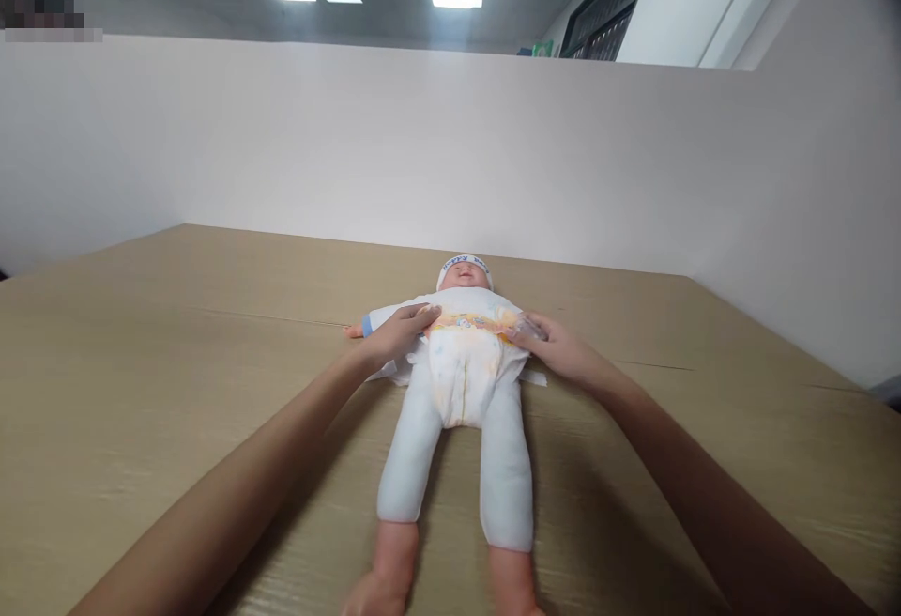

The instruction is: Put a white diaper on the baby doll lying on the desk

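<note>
A baby doll [507,466] lies on its back, head away from me, in a white suit and a printed headband. Around its hips sits a white diaper [463,372] with an orange and yellow printed waistband. My left hand [406,330] closes on the diaper's waist at the left side, its fingertips on the front band. At the opposite side my right hand [553,344] pinches the waistband's end. White diaper flaps stick out below both hands. The fingertips of my right hand are partly blurred against the material.
The doll rests on a wide light-brown table [175,409]. Behind the table and along its right side stands a white partition wall [394,146]. The doll's head is near the table's back edge. One doll arm stretches out to the left.
</note>
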A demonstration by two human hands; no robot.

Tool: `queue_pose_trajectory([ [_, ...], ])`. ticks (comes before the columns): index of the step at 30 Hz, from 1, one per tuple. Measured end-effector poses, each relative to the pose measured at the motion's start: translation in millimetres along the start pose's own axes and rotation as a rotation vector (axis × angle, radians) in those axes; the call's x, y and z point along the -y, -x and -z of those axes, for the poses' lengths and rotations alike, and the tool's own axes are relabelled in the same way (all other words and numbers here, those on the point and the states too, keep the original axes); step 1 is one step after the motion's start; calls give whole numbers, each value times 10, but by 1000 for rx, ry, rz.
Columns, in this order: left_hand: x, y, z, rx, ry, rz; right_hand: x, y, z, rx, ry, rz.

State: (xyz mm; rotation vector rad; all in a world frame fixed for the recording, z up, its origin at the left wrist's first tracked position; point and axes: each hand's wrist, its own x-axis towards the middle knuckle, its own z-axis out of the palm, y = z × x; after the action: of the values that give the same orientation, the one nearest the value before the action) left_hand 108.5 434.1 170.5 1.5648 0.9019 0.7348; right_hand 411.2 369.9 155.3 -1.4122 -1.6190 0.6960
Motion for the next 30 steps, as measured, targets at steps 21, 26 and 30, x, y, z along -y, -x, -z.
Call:
queue_pose_trajectory([
  [21,93,-15,81,117,137,18,-11,363,-651,-41,17,324],
  [26,71,80,100,172,187,89,-22,455,-669,-36,-3,318],
  [30,64,163,154,268,220,115,45,568,-681,-14,-6,325],
])
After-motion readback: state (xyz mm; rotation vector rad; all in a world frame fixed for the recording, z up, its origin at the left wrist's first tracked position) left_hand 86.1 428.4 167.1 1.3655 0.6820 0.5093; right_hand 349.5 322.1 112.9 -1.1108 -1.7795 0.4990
